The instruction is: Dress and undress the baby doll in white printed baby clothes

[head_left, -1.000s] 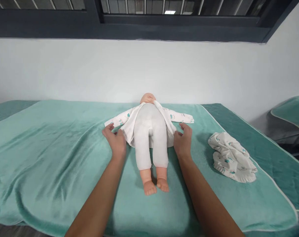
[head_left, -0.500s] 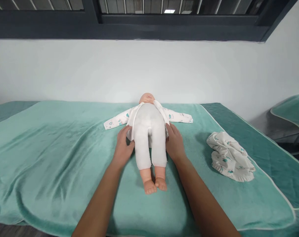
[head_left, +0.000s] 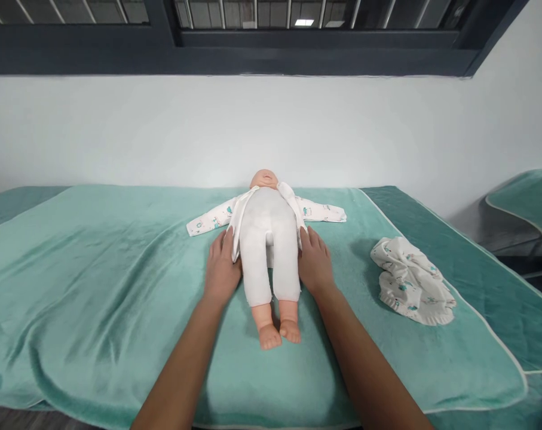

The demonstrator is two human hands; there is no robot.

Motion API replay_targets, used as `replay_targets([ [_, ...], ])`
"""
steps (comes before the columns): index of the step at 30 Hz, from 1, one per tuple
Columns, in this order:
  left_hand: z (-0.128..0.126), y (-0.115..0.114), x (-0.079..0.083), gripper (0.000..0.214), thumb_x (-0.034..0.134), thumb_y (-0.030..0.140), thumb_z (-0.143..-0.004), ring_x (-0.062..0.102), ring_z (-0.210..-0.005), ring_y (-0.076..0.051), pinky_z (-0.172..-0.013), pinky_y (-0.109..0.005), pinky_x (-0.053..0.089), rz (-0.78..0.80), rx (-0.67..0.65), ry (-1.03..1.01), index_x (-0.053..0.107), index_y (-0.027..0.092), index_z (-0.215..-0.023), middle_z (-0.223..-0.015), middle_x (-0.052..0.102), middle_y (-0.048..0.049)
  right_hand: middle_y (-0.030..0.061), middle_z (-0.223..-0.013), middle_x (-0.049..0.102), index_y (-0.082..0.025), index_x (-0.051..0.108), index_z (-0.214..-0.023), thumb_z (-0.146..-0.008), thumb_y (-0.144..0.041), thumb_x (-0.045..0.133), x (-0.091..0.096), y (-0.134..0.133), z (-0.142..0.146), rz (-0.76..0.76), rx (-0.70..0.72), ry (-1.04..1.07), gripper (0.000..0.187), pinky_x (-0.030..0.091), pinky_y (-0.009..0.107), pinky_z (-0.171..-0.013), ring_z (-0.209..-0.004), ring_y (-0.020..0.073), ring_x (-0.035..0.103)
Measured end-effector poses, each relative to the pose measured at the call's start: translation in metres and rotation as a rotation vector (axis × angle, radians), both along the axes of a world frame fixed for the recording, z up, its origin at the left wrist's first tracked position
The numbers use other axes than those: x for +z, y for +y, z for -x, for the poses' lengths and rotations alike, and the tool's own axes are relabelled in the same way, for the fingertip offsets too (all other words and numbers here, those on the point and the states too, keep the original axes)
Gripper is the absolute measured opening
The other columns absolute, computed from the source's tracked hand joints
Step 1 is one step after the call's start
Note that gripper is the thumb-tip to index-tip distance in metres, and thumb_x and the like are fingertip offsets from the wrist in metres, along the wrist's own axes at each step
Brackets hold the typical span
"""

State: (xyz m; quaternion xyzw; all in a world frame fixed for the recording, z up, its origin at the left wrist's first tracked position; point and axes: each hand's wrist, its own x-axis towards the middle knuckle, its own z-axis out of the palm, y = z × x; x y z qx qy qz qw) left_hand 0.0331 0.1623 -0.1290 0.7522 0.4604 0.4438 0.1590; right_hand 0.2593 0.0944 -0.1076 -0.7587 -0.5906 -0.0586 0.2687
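A baby doll [head_left: 271, 239] with a white cloth body lies on its back, its bare feet toward me. It wears an open white baby shirt [head_left: 212, 220] with a small printed pattern, both sleeves stretched out sideways. My left hand [head_left: 223, 266] is closed on the shirt's front panel beside the doll's hip, the thumb mostly hidden. On the other side, my right hand [head_left: 314, 258] holds the opposite panel's edge close to the thigh, its fingertips partly hidden.
A crumpled printed baby garment [head_left: 414, 282] with a gathered edge lies to the right. Everything rests on a green blanket [head_left: 118, 298] over a bed against a white wall [head_left: 185, 128]. A dark window frame [head_left: 315, 57] runs above.
My left hand has turned, its fingers now closer together along the shirt's left panel, which stands up a little more. My right hand and the doll keep nearly the same place.
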Motion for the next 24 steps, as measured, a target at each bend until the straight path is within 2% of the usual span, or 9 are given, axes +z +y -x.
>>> replay_targets([
  [4, 0.003, 0.002, -0.005, 0.075, 0.059, 0.012, -0.078, 0.038, -0.143, -0.037, -0.121, -0.060, 0.030, 0.008, 0.058, -0.066, 0.044, 0.029, -0.149, -0.149, 0.047, -0.0117, 0.0206, -0.158, 0.042, -0.012, 0.040, -0.152, -0.092, -0.009, 0.039, 0.004, -0.003, 0.003, 0.069, -0.037, 0.003, 0.060, 0.037, 0.054, -0.114, -0.144, 0.0357, 0.041],
  [8, 0.004, 0.002, -0.007, 0.079, 0.056, 0.006, -0.072, 0.039, -0.143, -0.036, -0.121, -0.058, 0.032, 0.047, 0.084, -0.049, 0.045, 0.027, -0.148, -0.149, 0.048, -0.0114, 0.0198, -0.158, 0.042, -0.012, 0.038, -0.154, -0.090, -0.007, 0.038, 0.005, -0.007, 0.005, 0.097, -0.062, 0.000, 0.064, 0.037, 0.052, -0.114, -0.144, 0.0348, 0.041],
  [12, 0.004, 0.000, -0.003, 0.078, 0.051, 0.004, -0.074, 0.041, -0.142, -0.033, -0.120, -0.055, 0.035, 0.058, 0.096, 0.018, 0.043, 0.024, -0.149, -0.148, 0.048, -0.0123, 0.0187, -0.158, 0.042, -0.013, 0.040, -0.153, -0.085, -0.003, 0.038, 0.004, -0.009, 0.005, 0.062, -0.071, 0.017, 0.068, 0.037, 0.050, -0.114, -0.144, 0.0327, 0.041],
  [16, 0.007, -0.005, 0.000, 0.075, 0.051, 0.007, -0.077, 0.041, -0.142, -0.031, -0.121, -0.053, 0.035, 0.016, 0.050, 0.014, 0.041, 0.024, -0.149, -0.146, 0.048, -0.0116, 0.0186, -0.159, 0.040, -0.012, 0.044, -0.149, -0.082, -0.002, 0.040, 0.002, -0.017, 0.003, -0.035, -0.035, 0.078, 0.068, 0.038, 0.050, -0.114, -0.143, 0.0324, 0.041],
  [20, 0.011, -0.011, -0.001, 0.071, 0.053, 0.010, -0.079, 0.041, -0.141, -0.031, -0.120, -0.052, 0.037, -0.017, 0.021, 0.010, 0.041, 0.024, -0.148, -0.147, 0.048, -0.0114, 0.0187, -0.154, 0.045, -0.012, 0.051, -0.141, -0.088, -0.009, 0.042, 0.002, -0.050, -0.005, -0.155, 0.015, 0.015, 0.054, 0.042, 0.050, -0.113, -0.141, 0.0310, 0.042],
  [22, 0.011, -0.014, 0.000, 0.069, 0.053, 0.011, -0.081, 0.042, -0.141, -0.030, -0.120, -0.052, 0.037, -0.048, 0.019, 0.014, 0.042, 0.024, -0.148, -0.147, 0.047, -0.0117, 0.0184, -0.150, 0.049, -0.012, 0.054, -0.137, -0.089, -0.010, 0.044, 0.007, -0.079, -0.014, -0.148, 0.009, -0.115, 0.048, 0.041, 0.051, -0.113, -0.140, 0.0315, 0.044],
  [24, 0.011, -0.018, 0.002, 0.066, 0.053, 0.012, -0.082, 0.043, -0.140, -0.031, -0.118, -0.052, 0.038, -0.100, 0.007, 0.040, 0.044, 0.023, -0.147, -0.148, 0.048, -0.0122, 0.0168, -0.149, 0.052, -0.015, 0.054, -0.136, -0.089, -0.010, 0.046, 0.014, -0.116, -0.027, -0.104, -0.063, -0.288, 0.047, 0.037, 0.054, -0.115, -0.139, 0.0330, 0.045],
])
